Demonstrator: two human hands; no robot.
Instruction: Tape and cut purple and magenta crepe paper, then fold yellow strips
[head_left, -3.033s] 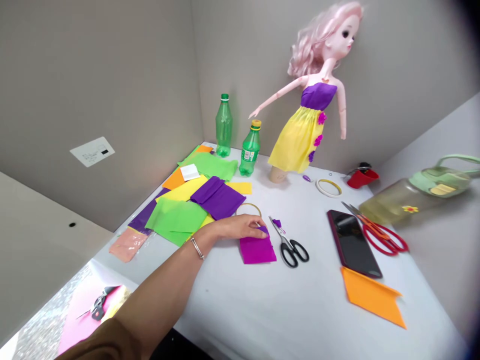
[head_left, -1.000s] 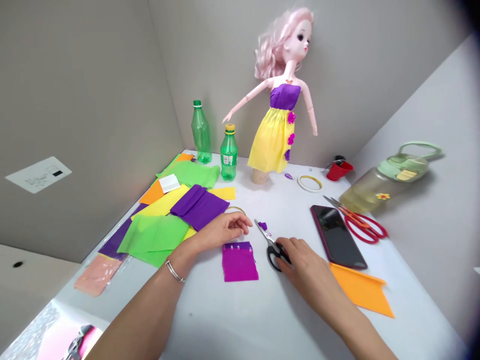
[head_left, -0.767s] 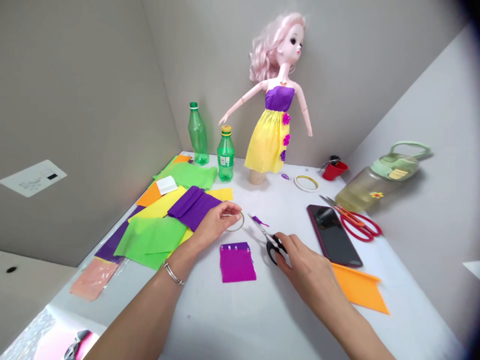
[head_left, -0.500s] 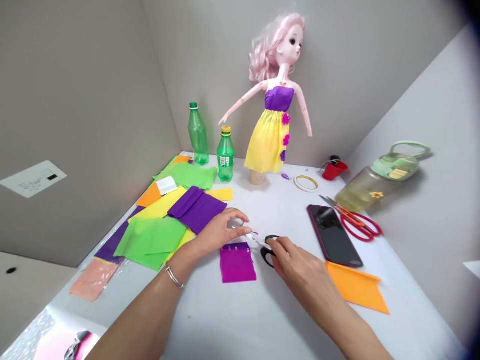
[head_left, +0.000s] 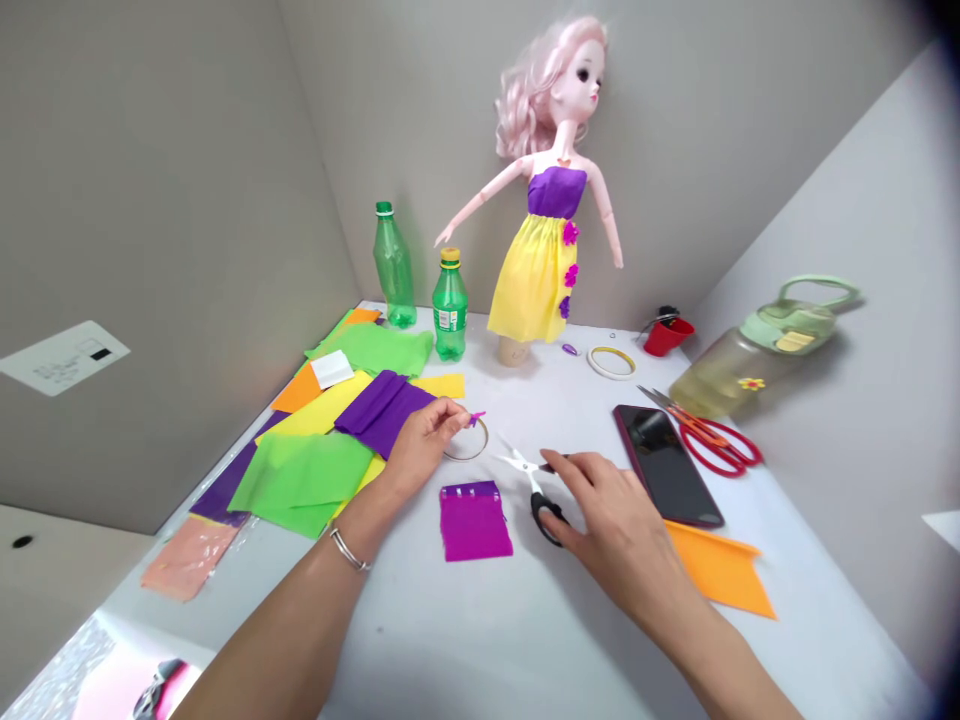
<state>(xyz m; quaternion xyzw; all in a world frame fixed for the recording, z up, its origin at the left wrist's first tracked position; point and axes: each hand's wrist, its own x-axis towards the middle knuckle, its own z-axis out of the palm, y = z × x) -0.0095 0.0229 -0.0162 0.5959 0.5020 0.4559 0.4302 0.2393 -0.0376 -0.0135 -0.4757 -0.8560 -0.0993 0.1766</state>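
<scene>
My left hand (head_left: 431,432) is closed in a pinch, and a small magenta piece (head_left: 478,418) sticks out from its fingertips. Just below those fingers lies a thin ring (head_left: 485,445), partly covered by the hand. My right hand (head_left: 600,500) has its fingers in the black handles of small scissors (head_left: 535,480). The blades are spread and point left toward the magenta piece, apart from it. Between the hands, flat on the table, is a magenta square (head_left: 476,526) with a purple top edge and small shiny bits along it.
Layered coloured sheets (head_left: 300,485) cover the left side. A doll (head_left: 536,270) in a yellow skirt stands behind, beside green bottles (head_left: 450,318). To the right are a phone (head_left: 667,465), red-handled scissors (head_left: 720,445), a water bottle (head_left: 720,370), a tape roll (head_left: 611,350) and orange sheet (head_left: 724,570).
My left hand has risen slightly and closed its fingertips on the small magenta piece, lifting it off the table. In my right hand the scissors have spread open.
</scene>
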